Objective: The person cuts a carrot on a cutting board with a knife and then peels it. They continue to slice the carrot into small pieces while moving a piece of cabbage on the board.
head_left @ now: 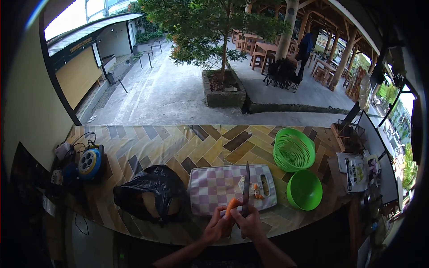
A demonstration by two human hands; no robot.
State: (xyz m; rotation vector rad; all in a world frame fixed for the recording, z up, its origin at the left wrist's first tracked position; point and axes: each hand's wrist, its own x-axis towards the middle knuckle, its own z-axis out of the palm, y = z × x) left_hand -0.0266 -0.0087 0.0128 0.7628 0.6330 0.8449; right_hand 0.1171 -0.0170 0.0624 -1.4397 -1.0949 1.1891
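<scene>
My left hand [216,226] is closed around a carrot [232,207], its orange end pointing up and away from me. In my right hand [250,223] is a knife [246,185], the long blade pointing away over the board. Both hands meet at the near edge of a purple-and-white checked cutting board [210,187]. Orange and whitish scraps [257,192] lie on the board near its handle slot, right of the blade. My fingers partly hide the carrot's lower part and the knife handle.
A black plastic bag [154,185] with something brownish inside sits left of the board. To the right are a green basket [294,150] and a green bowl [304,190]. A blue cable reel [90,164] stands far left, packets [356,172] far right. Beyond, a person [304,49] stands among tables.
</scene>
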